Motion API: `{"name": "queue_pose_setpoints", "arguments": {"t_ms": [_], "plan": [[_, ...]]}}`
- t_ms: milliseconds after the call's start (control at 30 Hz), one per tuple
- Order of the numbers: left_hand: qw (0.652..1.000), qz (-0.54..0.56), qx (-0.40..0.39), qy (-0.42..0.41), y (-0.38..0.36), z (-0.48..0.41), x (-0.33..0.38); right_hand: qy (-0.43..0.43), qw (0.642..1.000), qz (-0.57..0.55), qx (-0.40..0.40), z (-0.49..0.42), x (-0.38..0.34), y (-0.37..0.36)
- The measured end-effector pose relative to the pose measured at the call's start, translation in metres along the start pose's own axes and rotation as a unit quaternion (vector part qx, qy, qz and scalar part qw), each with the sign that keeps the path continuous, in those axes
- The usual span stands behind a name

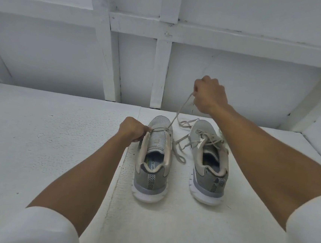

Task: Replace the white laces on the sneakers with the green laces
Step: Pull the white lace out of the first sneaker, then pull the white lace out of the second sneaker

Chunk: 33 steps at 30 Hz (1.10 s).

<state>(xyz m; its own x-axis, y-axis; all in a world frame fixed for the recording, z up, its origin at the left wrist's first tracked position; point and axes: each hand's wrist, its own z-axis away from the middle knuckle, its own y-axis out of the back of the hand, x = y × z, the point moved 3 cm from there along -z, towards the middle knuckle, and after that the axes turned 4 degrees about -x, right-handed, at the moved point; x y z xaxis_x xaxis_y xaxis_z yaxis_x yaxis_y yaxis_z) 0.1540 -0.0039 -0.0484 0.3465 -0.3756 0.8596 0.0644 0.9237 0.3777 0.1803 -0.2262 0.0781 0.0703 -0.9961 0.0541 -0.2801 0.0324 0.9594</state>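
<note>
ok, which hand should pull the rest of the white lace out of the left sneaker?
Right. The right hand grips the white lace, held up with the strand taut to the front eyelets of the left sneaker. The left hand grips that sneaker's side, likely bracing it, so best kept there.

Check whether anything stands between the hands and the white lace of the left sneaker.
Nothing visible does. The right hand holds the white lace, drawn taut up from the left sneaker, which the left hand grips.
</note>
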Motion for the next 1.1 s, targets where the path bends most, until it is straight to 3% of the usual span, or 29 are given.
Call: {"name": "queue_pose_setpoints", "arguments": {"t_ms": [133,300,467,600,667,900,1100], "plan": [[1.0,0.0,0.0,0.001,0.0,0.0,0.001,0.068,0.994,-0.061,-0.066,0.02,-0.031,-0.027],[1.0,-0.003,0.006,-0.005,0.0,-0.001,-0.001,0.125,0.979,-0.001,-0.164,0.042,-0.055,-0.075],[1.0,0.0,0.006,-0.005,0.0,-0.001,-0.001,0.12,0.987,0.012,-0.102,0.037,-0.045,-0.059],[1.0,0.008,0.002,-0.004,0.0,-0.001,-0.001,0.028,0.999,0.024,0.011,0.015,-0.014,-0.017],[1.0,0.007,0.004,-0.003,-0.001,0.0,-0.001,0.003,1.0,0.007,0.008,0.008,-0.003,-0.006],[1.0,-0.003,0.002,-0.003,0.001,0.003,0.001,0.035,0.996,-0.064,-0.052,0.025,-0.019,-0.026],[0.997,-0.059,-0.054,0.008,0.004,0.009,0.016,-0.006,0.977,-0.212,-0.015,0.017,-0.005,0.007]]}}
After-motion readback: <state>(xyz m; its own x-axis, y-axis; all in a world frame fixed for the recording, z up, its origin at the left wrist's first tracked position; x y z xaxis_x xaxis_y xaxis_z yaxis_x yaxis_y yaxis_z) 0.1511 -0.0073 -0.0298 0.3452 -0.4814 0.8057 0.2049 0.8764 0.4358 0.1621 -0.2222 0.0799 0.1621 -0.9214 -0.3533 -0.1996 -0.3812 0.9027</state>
